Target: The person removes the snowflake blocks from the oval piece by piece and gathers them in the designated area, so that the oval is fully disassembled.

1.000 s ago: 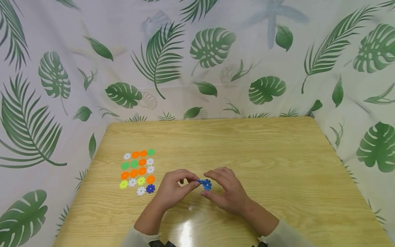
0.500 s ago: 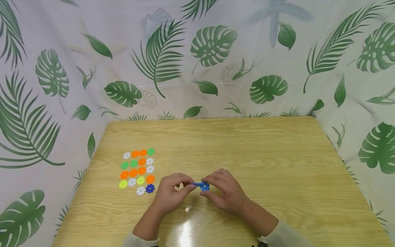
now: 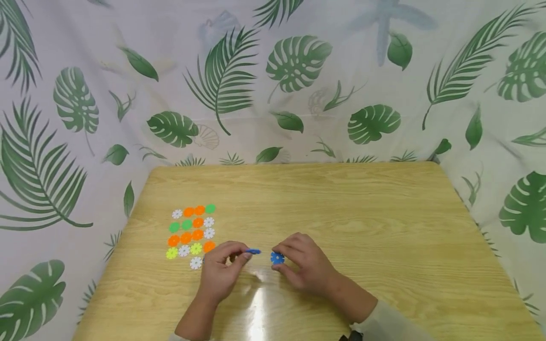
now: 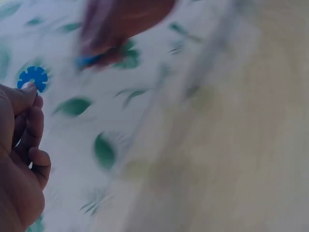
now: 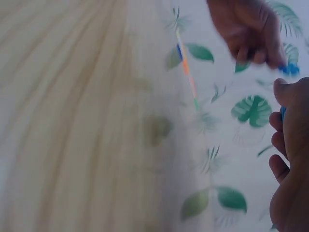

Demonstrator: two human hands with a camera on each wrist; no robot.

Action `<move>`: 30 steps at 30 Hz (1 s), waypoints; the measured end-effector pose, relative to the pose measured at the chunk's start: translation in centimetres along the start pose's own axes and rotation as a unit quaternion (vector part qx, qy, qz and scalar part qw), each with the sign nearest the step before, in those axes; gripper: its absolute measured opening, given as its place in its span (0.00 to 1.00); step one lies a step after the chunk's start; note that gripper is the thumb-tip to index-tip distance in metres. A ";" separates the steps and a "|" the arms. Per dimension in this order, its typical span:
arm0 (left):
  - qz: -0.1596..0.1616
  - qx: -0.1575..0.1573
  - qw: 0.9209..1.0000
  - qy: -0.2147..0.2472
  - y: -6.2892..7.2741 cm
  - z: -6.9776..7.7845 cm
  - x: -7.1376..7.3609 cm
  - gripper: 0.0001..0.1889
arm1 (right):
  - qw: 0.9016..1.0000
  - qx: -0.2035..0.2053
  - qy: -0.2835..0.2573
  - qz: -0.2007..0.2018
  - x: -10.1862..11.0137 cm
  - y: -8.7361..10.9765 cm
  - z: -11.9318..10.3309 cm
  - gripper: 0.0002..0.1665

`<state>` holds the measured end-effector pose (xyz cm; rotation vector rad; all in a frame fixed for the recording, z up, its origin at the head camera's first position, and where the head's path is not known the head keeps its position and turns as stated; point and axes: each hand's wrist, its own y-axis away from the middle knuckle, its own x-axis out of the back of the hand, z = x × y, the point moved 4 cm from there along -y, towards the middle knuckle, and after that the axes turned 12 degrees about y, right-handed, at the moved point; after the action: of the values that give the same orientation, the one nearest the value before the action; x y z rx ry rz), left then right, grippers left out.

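Observation:
My left hand [image 3: 222, 271] pinches a blue notched plastic disc [image 3: 253, 251] between thumb and fingers; the head view catches it nearly edge-on. That disc [image 4: 33, 78] faces the left wrist camera, showing its slots. To its right, my right hand [image 3: 304, 263] holds a second blue notched disc [image 3: 277, 257] by its edge, turned flat toward the head camera. A small gap separates the two discs. In the right wrist view the right hand [image 5: 297, 140] covers most of its own disc.
On the wooden table [image 3: 362, 213], at left, several notched discs lie in rows: white [image 3: 196, 263], orange [image 3: 198, 234], green [image 3: 174, 227] and yellow-green [image 3: 172, 253]. My left hand partly covers a dark blue one beside them. A leaf-print cloth [image 3: 243, 94] hangs behind the table.
The two blue discs were touching or overlapping between the hands; now they are apart. My left hand has moved left with its disc, and my right hand has shifted slightly left.

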<state>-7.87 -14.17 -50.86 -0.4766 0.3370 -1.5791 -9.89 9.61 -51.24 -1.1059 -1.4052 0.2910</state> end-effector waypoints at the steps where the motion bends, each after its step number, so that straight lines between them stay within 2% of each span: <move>1: 0.021 0.008 1.000 0.004 0.0 0.2 1.1 0.04 | 1.000 -0.010 -0.002 -0.003 0.1 0.3 0.3 0.18; 4: 0.081 0.053 0.995 -0.008 0.2 0.8 4.6 0.06 | 0.998 -0.053 -0.003 -0.012 0.7 1.3 1.6 0.17; 6: 0.097 0.109 0.989 -0.021 0.6 0.8 6.5 0.05 | 0.997 -0.076 -0.004 -0.022 0.9 1.6 2.3 0.18; 9: 0.101 0.198 0.973 -0.057 1.5 0.3 8.4 0.01 | 0.996 -0.083 -0.009 -0.034 0.8 1.6 2.9 0.21; 12: 0.119 0.257 0.955 -0.086 2.7 -0.4 9.5 0.05 | 0.997 -0.069 -0.021 -0.029 0.3 1.4 2.8 0.22; 16: 0.148 0.296 0.937 -0.116 3.8 -0.9 10.8 0.10 | 0.998 -0.046 -0.029 -0.013 -0.5 1.0 2.4 0.21; 19: 0.154 0.312 0.927 -0.139 4.4 -1.0 12.0 0.13 | 0.999 -0.041 -0.028 -0.015 -1.1 0.6 2.1 0.21; 25: 0.160 0.338 0.909 -0.186 5.5 -1.4 14.1 0.15 | 0.996 -0.055 -0.024 -0.061 -2.5 -0.2 1.8 0.22; 30: 0.153 0.360 0.897 -0.205 6.0 -2.1 15.3 0.16 | 0.993 -0.056 -0.021 -0.098 -3.9 -1.3 1.6 0.22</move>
<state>-4.01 -29.98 -54.14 -0.1504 -0.4740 -1.1453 -12.75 6.80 -53.12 -1.0475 -1.5710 0.0953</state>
